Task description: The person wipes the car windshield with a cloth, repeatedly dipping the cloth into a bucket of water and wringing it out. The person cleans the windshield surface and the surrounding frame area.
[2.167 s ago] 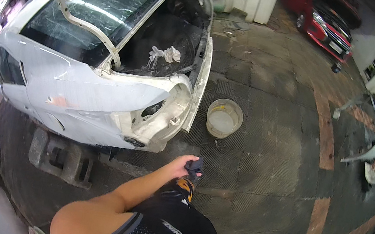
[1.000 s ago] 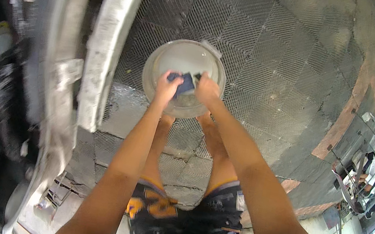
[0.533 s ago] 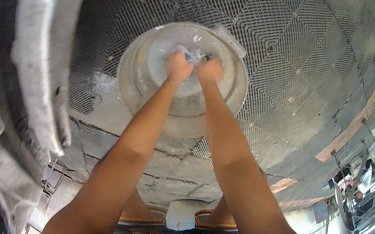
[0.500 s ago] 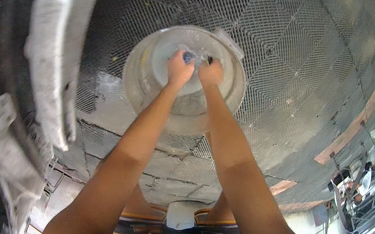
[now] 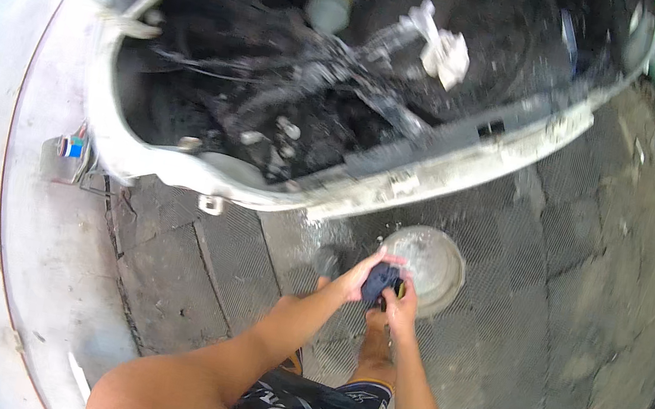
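In front of my legs, my left hand [image 5: 358, 278] is closed around a dark blue crumpled cloth [image 5: 377, 287], its fingers reaching toward the basin. My right hand [image 5: 404, 307] meets it from the other side. Its fingers are bent around a small black-and-yellow thing [image 5: 399, 289] against the cloth; blur and the fingers hide what kind it is. Just beyond both hands stands a round pale basin [image 5: 455, 281] on the floor, with cloudy water in it.
Ahead is a car body with a big opening and a pale edge [image 5: 457, 168]. Inside lie a white crumpled cloth [image 5: 446, 57] and a yellow-topped container [image 5: 329, 8]. A small stand with a blue-labelled can [image 5: 71, 148] is by the white surface at left. Ribbed tiles [image 5: 482, 372] cover the floor.
Both hands have come up out of the basin's water, bringing the blue cloth and the black-and-yellow thing together. The view has swung toward the car body, and the basin now appears farther off.
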`<state>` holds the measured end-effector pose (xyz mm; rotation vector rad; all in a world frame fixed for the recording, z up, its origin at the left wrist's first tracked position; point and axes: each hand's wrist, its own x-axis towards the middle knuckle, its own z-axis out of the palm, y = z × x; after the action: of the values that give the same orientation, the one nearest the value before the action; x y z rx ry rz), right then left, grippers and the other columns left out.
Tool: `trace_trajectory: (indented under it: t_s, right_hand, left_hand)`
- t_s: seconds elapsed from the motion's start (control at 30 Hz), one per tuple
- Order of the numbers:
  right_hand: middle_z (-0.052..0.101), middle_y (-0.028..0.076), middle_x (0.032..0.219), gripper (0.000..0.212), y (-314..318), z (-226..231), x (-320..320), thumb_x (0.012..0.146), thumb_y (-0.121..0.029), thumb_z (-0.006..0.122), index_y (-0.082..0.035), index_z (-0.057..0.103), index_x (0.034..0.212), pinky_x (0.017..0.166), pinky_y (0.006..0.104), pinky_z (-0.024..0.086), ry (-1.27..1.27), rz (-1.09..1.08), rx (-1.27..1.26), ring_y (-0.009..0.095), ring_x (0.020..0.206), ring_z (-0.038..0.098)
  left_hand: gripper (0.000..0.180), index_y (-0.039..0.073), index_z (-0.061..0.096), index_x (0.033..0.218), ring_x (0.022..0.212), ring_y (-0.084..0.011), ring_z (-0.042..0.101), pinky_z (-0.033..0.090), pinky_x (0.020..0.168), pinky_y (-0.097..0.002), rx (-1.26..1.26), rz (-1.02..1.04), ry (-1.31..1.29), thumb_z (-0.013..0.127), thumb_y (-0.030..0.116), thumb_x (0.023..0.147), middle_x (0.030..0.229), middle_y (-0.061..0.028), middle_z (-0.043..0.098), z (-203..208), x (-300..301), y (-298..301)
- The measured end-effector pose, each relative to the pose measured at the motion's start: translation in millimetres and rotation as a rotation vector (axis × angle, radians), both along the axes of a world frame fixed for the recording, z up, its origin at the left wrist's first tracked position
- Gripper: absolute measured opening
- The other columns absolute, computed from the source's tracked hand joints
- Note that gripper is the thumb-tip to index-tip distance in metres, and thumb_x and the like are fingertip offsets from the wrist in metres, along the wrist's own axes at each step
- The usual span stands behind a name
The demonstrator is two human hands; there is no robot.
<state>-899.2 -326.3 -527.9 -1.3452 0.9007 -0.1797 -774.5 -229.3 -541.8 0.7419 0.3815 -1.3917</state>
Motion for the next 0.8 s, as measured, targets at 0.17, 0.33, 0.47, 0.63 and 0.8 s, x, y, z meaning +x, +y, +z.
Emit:
trace_trajectory:
  t_s: [0.17, 0.33, 0.47, 0.63, 0.8]
  right_hand:
    - [0.069, 0.018, 0.084, 0.035, 34, 114, 54, 0.091, -0.023, 0.08, -0.002, 0.062, 0.112, 0.072, 0.0445, 0.056, -0.012, 0.469, -0.345, 0.029, 0.079, 0.074]
    - [0.071, 0.008, 0.092, 0.034, 89, 181, 102, 0.101, -0.017, 0.074, -0.005, 0.055, 0.125, 0.063, 0.0333, 0.057, -0.056, 0.181, 0.244, 0.019, 0.077, 0.073]
    - [0.075, 0.007, 0.105, 0.036, 120, 233, 132, 0.099, -0.017, 0.077, -0.003, 0.057, 0.126, 0.066, 0.0275, 0.054, -0.165, 0.168, 0.212, 0.011, 0.08, 0.068]
    - [0.075, 0.012, 0.112, 0.029, 160, 330, 178, 0.096, -0.006, 0.072, 0.0, 0.06, 0.122, 0.076, 0.032, 0.059, -0.368, 0.158, 0.327, 0.018, 0.087, 0.071]
    - [0.073, 0.009, 0.102, 0.029, 153, 379, 224, 0.097, -0.006, 0.073, 0.001, 0.06, 0.123, 0.08, 0.0313, 0.057, -0.5, 0.153, 0.084, 0.016, 0.087, 0.07]
  left_hand:
    - [0.058, 0.005, 0.052, 0.148, 0.123, -0.0333, 0.065, 0.058, 0.098, -0.0565, -0.19, 0.104, -0.076, 0.048, 0.051, 0.112, 0.139, -0.0176, 0.061, 68, 28, 123]
    - [0.051, 0.011, 0.055, 0.14, 0.114, -0.0383, 0.066, 0.059, 0.082, -0.0471, -0.165, 0.281, -0.121, 0.067, 0.046, 0.103, 0.13, -0.02, 0.062, 153, 81, 247]
    - [0.047, 0.013, 0.058, 0.133, 0.113, -0.0369, 0.065, 0.059, 0.079, -0.046, 0.018, 0.513, -0.229, 0.073, 0.043, 0.1, 0.122, -0.0179, 0.062, 230, 104, 349]
    - [0.029, 0.02, 0.058, 0.122, 0.128, -0.0475, 0.062, 0.063, 0.091, -0.0601, -0.062, 0.829, -0.191, 0.075, 0.028, 0.1, 0.13, -0.0155, 0.056, 327, 140, 433]
    - [0.034, 0.016, 0.051, 0.127, 0.122, -0.0427, 0.065, 0.067, 0.078, -0.0416, 0.03, 0.926, -0.298, 0.065, 0.008, 0.098, 0.133, -0.0228, 0.055, 399, 196, 449]
